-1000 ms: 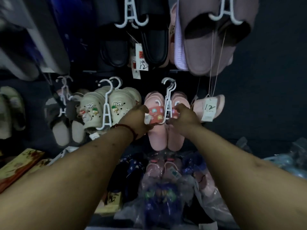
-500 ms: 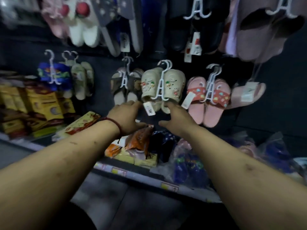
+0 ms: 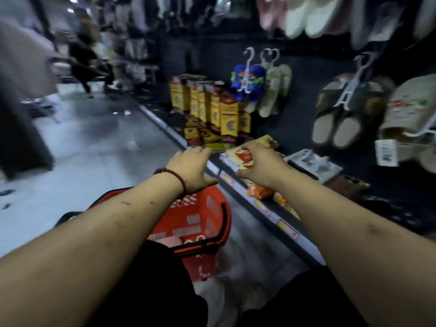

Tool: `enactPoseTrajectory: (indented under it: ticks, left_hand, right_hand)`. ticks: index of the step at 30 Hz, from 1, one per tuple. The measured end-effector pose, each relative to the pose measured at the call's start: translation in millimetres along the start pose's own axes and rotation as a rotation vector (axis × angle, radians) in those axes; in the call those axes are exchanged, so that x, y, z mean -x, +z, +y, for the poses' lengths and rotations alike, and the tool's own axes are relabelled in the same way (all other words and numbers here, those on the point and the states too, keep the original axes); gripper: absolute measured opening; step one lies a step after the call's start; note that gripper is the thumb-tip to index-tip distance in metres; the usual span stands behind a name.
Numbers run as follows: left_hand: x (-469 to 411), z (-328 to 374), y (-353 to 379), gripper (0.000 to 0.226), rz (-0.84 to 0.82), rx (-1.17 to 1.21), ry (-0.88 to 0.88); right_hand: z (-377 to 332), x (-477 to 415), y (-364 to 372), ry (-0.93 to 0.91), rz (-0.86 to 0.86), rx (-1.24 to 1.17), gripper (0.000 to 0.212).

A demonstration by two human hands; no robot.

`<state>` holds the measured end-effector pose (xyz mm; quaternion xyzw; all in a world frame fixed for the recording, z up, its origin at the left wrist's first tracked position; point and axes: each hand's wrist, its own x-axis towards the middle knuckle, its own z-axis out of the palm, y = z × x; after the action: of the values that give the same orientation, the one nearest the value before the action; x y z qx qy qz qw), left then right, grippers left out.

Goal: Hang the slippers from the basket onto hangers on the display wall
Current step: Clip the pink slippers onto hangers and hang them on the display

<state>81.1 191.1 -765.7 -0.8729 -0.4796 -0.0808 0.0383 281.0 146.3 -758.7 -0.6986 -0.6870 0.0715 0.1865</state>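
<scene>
Frame blurry. Both arms reach forward. Left hand [image 3: 191, 169] is empty, fingers loosely bent, thumb out, red bracelet [image 3: 175, 175] on the wrist; it hovers above the far rim of the red basket [image 3: 208, 205]. Right hand [image 3: 260, 165] is relaxed with fingers bent down and nothing gripped, over yellow-red packets [image 3: 243, 155] on the shelf [image 3: 266, 210]; cannot tell if it touches them. Basket sits on the floor [image 3: 94, 149] beside the shelf edge, partly hidden under the left forearm, black handle folded down. Something pink [image 3: 171, 241] shows inside the basket, probably slippers, too blurred to be sure. On the dark display wall [image 3: 304, 95], blue slippers [image 3: 257, 82] hang on a white hanger [image 3: 246, 75], a beige pair [image 3: 274, 90] just beside them, and a brown-strapped pair [image 3: 337, 123] further right. Yellow boxes [image 3: 227, 116] stand on the shelf below the blue pair
</scene>
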Motion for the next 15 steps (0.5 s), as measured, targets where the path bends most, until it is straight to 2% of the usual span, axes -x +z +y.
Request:
enactPoseTrajectory:
  ticks: [4, 8, 15]
  left_hand:
    - [34.0, -55.4, 10.6, 0.067, -0.061, 0.043, -0.138]
    - [60.8, -107.2, 36.0, 0.071, -0.155, 0.019, -0.244]
    - [68.3, -178.9, 120.7, 0.083, -0.349, 0.004, -0.269]
  right_hand:
    - [-39.0, -22.6, 44.9, -0.112, -0.142, -0.037, 0.071]
    - [-69.1, -39.7, 98.3, -0.179, -0.257, -0.031, 0.071]
    - [-85.2, -69.7, 199.1, -0.218, -0.451, -0.027, 0.083]
